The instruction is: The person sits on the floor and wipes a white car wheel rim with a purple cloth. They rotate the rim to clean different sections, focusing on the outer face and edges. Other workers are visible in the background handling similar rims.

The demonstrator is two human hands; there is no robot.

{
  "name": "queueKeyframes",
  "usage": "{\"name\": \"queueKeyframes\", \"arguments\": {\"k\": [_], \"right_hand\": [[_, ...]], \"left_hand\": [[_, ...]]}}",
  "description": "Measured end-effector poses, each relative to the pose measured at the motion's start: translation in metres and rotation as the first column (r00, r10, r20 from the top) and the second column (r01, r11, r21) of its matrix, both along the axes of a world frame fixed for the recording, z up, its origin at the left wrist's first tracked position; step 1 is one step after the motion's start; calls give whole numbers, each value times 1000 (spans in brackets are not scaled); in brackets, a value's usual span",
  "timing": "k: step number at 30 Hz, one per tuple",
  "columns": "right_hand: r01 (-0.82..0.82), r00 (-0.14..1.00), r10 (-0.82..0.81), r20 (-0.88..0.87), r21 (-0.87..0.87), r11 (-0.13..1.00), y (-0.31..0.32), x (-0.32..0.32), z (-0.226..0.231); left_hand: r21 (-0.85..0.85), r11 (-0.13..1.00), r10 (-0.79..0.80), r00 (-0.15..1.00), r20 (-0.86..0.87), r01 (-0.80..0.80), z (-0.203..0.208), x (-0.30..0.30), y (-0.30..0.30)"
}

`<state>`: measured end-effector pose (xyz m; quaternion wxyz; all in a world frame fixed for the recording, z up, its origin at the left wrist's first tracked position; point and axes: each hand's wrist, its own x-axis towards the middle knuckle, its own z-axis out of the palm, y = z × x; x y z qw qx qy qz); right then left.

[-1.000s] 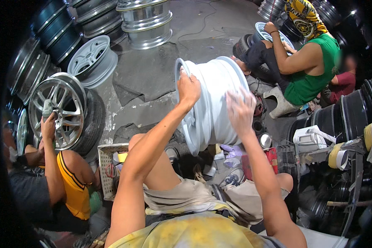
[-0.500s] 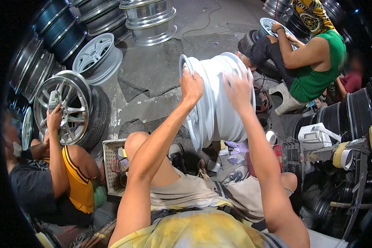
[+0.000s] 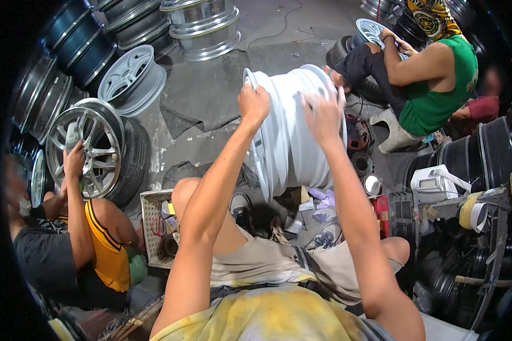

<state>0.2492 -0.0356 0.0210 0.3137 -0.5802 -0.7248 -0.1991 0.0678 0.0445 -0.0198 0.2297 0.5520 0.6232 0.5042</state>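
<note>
A pale grey-white wheel rim (image 3: 287, 131) stands in front of me with its barrel facing up toward me. My left hand (image 3: 254, 103) is closed over the rim's left lip, thumb and fingers gripping the edge. On the barrel's right part lies my right hand (image 3: 323, 116), near the right lip. Motion smears its fingers, and I cannot make out whether anything is under them. Below the rim, scraps of purple and white material (image 3: 323, 200) lie on the floor between my feet.
A perforated crate (image 3: 158, 258) stands by my left knee. One co-worker (image 3: 438, 85) sits at the far right with another rim; a second, at left, holds a hand tool against a silver wheel (image 3: 112, 148). Stacked rims (image 3: 202, 28) line the back; a white container (image 3: 433, 183) is at right.
The rim and my left hand have shifted slightly left and away from me in the view. My right hand is still blurred over the barrel, a little further left.
</note>
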Motion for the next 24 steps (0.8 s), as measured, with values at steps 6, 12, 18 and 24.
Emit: {"name": "queueKeyframes", "arguments": {"k": [6,12,18,24], "right_hand": [[8,998,-5,-55,61,998,-88,0,-57],[18,997,-13,-74,65,998,-58,-4,-27],[47,996,-40,-74,93,995,-99,4,-80],[26,999,-22,36,-107,994,20,3,5]], "left_hand": [[-172,985,-7,998,62,18,15,-15,38],[-86,996,-26,999,19,27,-9,-14,49],[-114,993,-35,998,43,40,15,-17,43],[4,1000,-27,999,28,27,11,-1,-15]]}}
